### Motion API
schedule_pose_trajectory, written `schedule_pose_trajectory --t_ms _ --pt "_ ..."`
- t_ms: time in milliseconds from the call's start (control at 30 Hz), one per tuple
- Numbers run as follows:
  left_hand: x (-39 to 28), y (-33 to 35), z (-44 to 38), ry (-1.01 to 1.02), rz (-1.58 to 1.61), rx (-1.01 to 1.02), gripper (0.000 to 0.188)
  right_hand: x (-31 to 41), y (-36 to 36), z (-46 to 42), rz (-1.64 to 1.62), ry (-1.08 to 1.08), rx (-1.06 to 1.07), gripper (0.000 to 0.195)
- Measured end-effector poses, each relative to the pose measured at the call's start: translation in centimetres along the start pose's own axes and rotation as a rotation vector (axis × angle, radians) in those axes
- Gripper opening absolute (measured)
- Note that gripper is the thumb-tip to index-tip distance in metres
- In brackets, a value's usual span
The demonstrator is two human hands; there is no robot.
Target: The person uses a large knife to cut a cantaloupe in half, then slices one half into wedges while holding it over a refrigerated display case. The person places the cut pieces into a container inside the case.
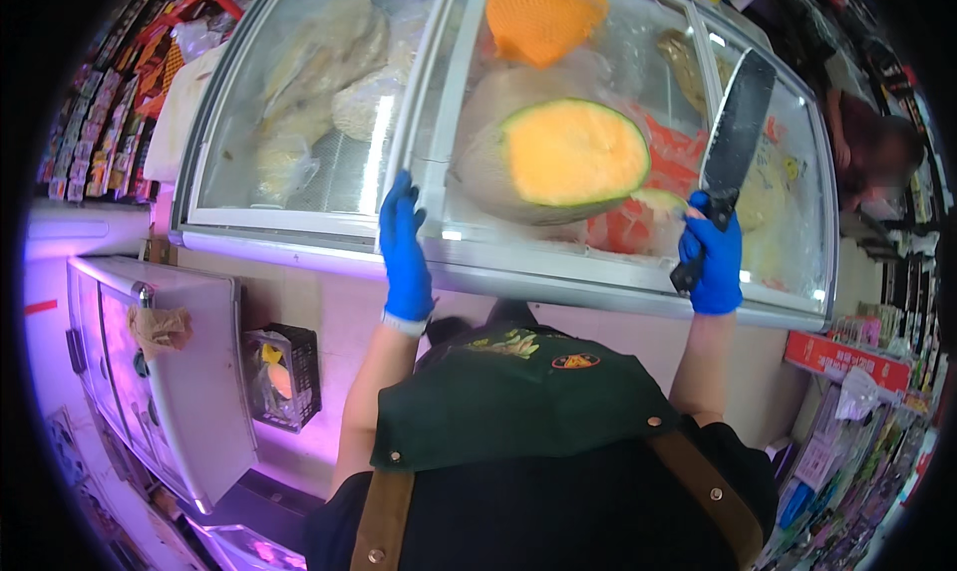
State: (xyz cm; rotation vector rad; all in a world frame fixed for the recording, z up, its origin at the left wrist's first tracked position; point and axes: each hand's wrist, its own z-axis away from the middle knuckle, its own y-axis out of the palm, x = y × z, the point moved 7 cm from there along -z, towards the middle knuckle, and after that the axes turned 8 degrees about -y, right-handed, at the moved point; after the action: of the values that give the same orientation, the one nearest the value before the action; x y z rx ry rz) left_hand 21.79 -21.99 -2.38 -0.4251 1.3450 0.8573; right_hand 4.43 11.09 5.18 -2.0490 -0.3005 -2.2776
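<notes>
My right hand [714, 264], in a blue glove, grips the black handle of a broad kitchen knife [740, 126]. Its dark blade points up and away, over the right part of a glass-topped chest freezer [516, 261]. A large cut melon [576, 152] rests on the glass between my hands, orange flesh facing up and right. A pale piece of melon rind [662, 201] seems to lie beside it, partly hidden. My left hand [404, 249], also gloved, holds nothing. Its extended fingers are at the metal frame [426, 85] of the sliding lid; contact is unclear.
An orange foam net [546, 14] lies on the glass beyond the melon. Frozen bagged goods [329, 85] show through the lid. A black plastic crate [288, 377] stands on the floor at left, near a white display cabinet [194, 392]. Another person [871, 149] is beyond the freezer's right end.
</notes>
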Motion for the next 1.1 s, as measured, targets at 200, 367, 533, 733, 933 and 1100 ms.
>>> schedule_pose_trajectory --t_ms 200,367,533,733,933,1100 --pt "2.8 -16.8 7.2 -0.048 -0.131 -0.149 0.039 3.6 13.5 7.2 0.103 -0.032 0.277 0.021" --pt "10.4 -34.0 16.7 -0.417 -0.100 -0.153 0.032 -3.5 29.3 17.5 0.160 0.036 0.610 0.023" --pt "12.5 -51.7 28.2 -0.431 -0.121 -0.521 0.031 -14.5 49.5 33.3 0.149 0.238 1.037 0.023" --pt "12.6 -61.0 38.3 -0.506 0.173 -0.839 0.031 -23.5 68.5 51.5 0.109 0.355 1.385 0.024" --pt "12.7 -61.7 35.8 -0.498 0.190 -0.691 0.033 -26.2 68.6 51.7 0.206 0.415 1.301 0.033" --pt "14.5 -58.8 27.8 -0.687 -0.041 -0.244 0.037 -21.9 58.8 42.9 0.284 0.222 1.231 0.027"
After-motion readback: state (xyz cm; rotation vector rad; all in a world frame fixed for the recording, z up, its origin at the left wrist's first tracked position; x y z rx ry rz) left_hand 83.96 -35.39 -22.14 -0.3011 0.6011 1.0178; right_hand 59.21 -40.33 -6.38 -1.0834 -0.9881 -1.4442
